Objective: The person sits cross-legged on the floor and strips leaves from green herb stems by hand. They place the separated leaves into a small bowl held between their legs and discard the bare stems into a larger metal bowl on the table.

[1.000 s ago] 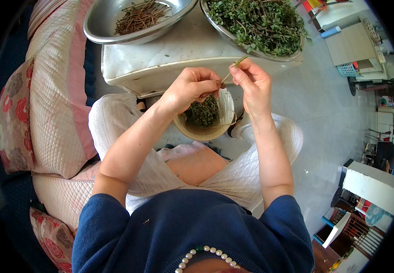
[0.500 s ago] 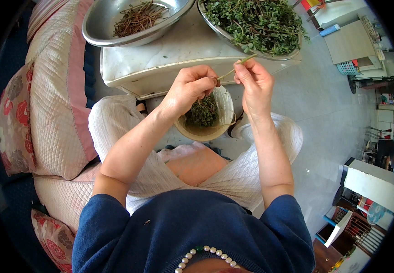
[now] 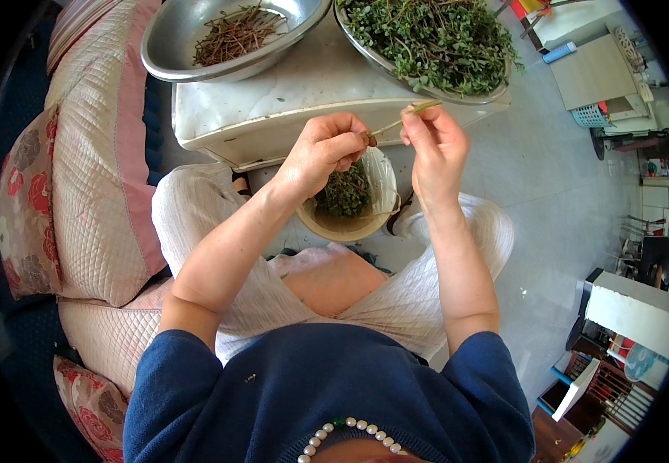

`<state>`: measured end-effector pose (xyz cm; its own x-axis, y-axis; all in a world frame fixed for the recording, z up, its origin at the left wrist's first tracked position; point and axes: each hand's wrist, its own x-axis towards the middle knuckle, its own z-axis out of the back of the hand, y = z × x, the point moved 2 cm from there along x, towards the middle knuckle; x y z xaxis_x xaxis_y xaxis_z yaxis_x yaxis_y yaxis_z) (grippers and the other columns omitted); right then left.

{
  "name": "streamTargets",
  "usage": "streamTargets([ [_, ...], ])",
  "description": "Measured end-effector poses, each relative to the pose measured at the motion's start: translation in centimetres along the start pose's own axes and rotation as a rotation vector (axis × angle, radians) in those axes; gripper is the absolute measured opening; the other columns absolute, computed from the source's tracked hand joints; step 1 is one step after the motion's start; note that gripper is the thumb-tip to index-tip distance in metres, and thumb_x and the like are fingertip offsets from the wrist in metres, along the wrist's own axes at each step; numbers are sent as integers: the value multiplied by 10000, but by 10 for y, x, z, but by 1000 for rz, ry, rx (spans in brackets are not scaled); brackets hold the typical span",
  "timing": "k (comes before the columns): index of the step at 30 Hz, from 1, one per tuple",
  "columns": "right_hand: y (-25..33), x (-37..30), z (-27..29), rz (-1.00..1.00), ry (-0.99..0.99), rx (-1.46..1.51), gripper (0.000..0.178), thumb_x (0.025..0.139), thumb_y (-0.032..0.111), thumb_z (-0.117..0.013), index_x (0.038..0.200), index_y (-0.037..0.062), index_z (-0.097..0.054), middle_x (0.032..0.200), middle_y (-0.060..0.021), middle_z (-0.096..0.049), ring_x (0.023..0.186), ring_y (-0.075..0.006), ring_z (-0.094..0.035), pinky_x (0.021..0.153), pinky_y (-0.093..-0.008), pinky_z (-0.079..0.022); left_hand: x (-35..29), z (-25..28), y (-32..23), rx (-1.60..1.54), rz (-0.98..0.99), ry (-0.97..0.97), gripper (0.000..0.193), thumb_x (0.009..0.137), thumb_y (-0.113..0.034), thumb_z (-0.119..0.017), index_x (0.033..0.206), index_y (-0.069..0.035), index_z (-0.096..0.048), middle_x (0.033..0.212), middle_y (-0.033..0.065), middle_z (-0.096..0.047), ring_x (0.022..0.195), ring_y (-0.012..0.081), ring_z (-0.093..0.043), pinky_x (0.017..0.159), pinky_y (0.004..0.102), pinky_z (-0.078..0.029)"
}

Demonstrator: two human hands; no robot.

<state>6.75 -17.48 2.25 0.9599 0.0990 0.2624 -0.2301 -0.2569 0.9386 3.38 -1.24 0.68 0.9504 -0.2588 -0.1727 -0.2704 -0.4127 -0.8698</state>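
Observation:
Between my two hands stretches a thin green plant stem. One end is pinched in the closed fingers of my left hand. My right hand grips it near the other end between thumb and fingers, and a greener tip pokes out past them. Below the hands, a cream bucket stands on the floor between my feet with leafy greens inside. On the low table ahead, a metal basin at left holds reddish-brown stems. Another metal basin at right is heaped with leafy green plants.
The white marble-topped table has a raised front edge close beyond my hands. A quilted pink sofa with a floral cushion runs along the left. Far right are a cabinet, a blue basket and a white box.
My right hand has shifted slightly right, away from the left hand, and more of the stem shows between them. My left hand stays almost where it was.

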Motion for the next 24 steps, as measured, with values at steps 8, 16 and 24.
streamTargets([
  [8, 13, 11, 12, 13, -36, 177, 76, 900, 79, -594, 903, 8, -620, 764, -7, -588, 621, -71, -490, 554, -218, -401, -1, 8, -14, -408, -89, 19, 108, 902, -104, -520, 926, -12, -570, 735, 35, -537, 552, 69, -374, 494, 207, -291],
  [16, -9, -2, 14, -182, 391, -683, 117, 768, 75, -685, 848, -9, -679, 769, -118, -657, 664, -149, -623, 627, -290, -491, 10, 51, -111, 379, -623, -455, 162, 926, -110, -506, 1023, -24, -603, 782, 27, -581, 607, 59, -433, 542, 178, -338],
  [24, 2, 8, 15, -39, 283, -583, 69, 796, 42, -658, 831, -17, -650, 743, -65, -625, 626, -109, -563, 567, -247, -448, 45, 170, -160, 1604, -604, -959, 455, 782, -165, -638, 1223, -80, -563, 1133, 147, -593, 928, 205, -607, 796, 307, -467],
])
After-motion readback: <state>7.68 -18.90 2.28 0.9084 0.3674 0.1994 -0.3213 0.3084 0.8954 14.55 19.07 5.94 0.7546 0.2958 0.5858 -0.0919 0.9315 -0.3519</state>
